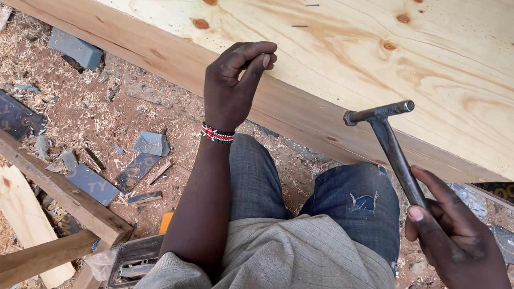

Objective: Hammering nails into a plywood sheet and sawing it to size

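Note:
My left hand [232, 83] is raised in front of the edge of a plywood panel [357, 55], its thumb and fingers pinched together; something small may be between them, but I cannot make it out. A beaded bracelet [216, 134] circles that wrist. My right hand [450, 239] grips the handle of a dark metal hammer [388, 137], whose head points toward the panel's front edge. Three small nails or staples [309, 5] stick in the panel's top face. My knees in blue jeans are below the hands.
Sawdust and wood shavings cover the ground. Broken grey tile pieces [91, 182] and a grey block [75, 48] lie at left. Wooden beams [52, 188] cross the lower left, next to a pale plank [9, 207]. A dark metal tool [134, 262] lies by my left leg.

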